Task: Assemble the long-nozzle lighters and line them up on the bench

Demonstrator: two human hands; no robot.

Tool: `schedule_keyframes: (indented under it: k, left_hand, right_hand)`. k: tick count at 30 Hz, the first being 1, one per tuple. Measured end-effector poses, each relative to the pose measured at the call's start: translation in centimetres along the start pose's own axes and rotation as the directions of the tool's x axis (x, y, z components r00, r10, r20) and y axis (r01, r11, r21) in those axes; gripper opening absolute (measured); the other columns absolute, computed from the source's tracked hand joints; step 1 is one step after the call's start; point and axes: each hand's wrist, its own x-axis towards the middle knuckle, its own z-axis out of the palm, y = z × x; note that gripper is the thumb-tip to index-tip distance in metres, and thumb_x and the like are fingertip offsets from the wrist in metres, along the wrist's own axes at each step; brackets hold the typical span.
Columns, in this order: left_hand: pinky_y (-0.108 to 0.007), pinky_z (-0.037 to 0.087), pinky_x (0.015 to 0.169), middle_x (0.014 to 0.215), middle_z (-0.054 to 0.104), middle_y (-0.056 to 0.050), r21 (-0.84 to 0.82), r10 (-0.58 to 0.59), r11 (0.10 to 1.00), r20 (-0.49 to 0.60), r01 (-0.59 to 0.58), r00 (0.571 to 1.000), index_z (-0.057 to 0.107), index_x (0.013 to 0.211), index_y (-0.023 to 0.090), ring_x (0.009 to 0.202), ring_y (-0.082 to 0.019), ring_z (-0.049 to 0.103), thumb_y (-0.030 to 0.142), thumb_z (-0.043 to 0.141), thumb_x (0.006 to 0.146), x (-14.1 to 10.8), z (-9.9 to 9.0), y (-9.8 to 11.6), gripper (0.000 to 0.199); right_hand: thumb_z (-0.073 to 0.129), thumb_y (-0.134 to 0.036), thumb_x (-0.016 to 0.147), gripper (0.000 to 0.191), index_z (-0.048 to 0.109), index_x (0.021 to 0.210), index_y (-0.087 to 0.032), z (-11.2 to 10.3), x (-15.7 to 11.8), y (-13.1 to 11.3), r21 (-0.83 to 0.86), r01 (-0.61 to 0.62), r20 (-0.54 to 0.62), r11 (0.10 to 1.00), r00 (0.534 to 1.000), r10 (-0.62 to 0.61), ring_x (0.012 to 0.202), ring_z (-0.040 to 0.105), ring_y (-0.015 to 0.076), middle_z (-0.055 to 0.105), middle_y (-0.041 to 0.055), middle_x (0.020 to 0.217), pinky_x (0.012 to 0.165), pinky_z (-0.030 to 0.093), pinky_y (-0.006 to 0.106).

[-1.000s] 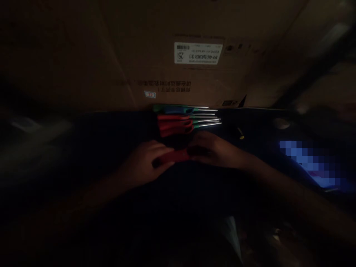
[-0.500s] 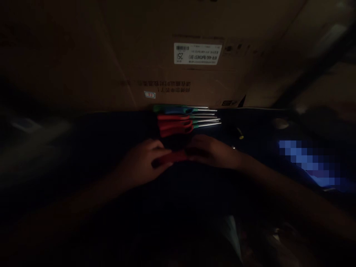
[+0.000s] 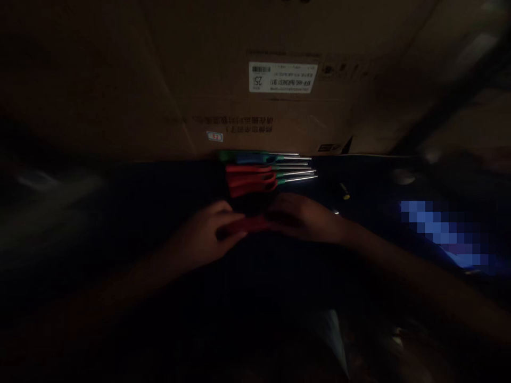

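Observation:
A dark red object (image 3: 255,223) lies level between my two hands, low in the light. My left hand (image 3: 215,229) pinches its left end between thumb and fingers. Closed round its right end is my right hand (image 3: 297,215), which hides that part. Just beyond my hands several red-handled lighters (image 3: 251,181) with thin metal tips are stacked side by side, tips to the right. Behind them lie a blue one (image 3: 252,158) and a green one (image 3: 228,155).
A large cardboard box (image 3: 223,64) with a white label stands behind the lighters. To the right are a small yellow-ended item (image 3: 345,192), a roundish pale object (image 3: 403,177) and a glowing blue, pixelated shape (image 3: 443,234).

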Motion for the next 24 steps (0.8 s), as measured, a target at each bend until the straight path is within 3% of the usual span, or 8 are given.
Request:
schedule_keyframes:
  k: [7, 16, 24]
  left_hand:
    - [-0.028, 0.053, 0.071, 0.108, 0.064, -0.004, -0.003, -0.048, 0.999, 0.044, 0.048, 0.998, 0.073, 0.120, 0.023, 0.085, -0.017, 0.066, 0.043, 0.066, 0.091, -0.07, 0.16, 0.00, 0.036]
    - [-0.030, 0.054, 0.075, 0.111, 0.064, -0.004, -0.003, -0.039, 0.999, 0.053, 0.039, 0.998, 0.072, 0.122, 0.023, 0.088, -0.017, 0.066, 0.045, 0.067, 0.090, -0.01, 0.35, -0.32, 0.039]
    - [-0.030, 0.054, 0.075, 0.111, 0.063, -0.005, 0.001, -0.028, 1.000, 0.070, 0.028, 0.997, 0.073, 0.122, 0.024, 0.086, -0.017, 0.066, 0.044, 0.063, 0.093, 0.04, 0.14, -0.12, 0.036]
  right_hand:
    - [0.074, -0.022, 0.087, 0.030, 0.064, 0.114, -0.018, -0.13, -0.04, -0.03, 0.042, -0.044, 0.008, 0.998, 0.999, 0.043, 0.096, 0.062, 0.0194, 0.065, 0.0075, 0.107, 0.079, 0.052, 0.031]
    - [0.069, -0.028, 0.092, 0.023, 0.065, 0.113, -0.019, -0.18, -0.03, -0.01, 0.082, -0.061, 0.018, 0.995, 0.998, 0.060, 0.098, 0.062, 0.0192, 0.066, 0.0074, 0.108, 0.084, 0.051, 0.032]
    - [0.077, -0.024, 0.085, 0.024, 0.065, 0.105, -0.018, 0.02, 0.09, -0.36, 0.189, -0.167, -0.013, 0.968, 0.985, 0.172, 0.088, 0.065, 0.0170, 0.069, 0.0044, 0.100, 0.075, 0.052, 0.029]
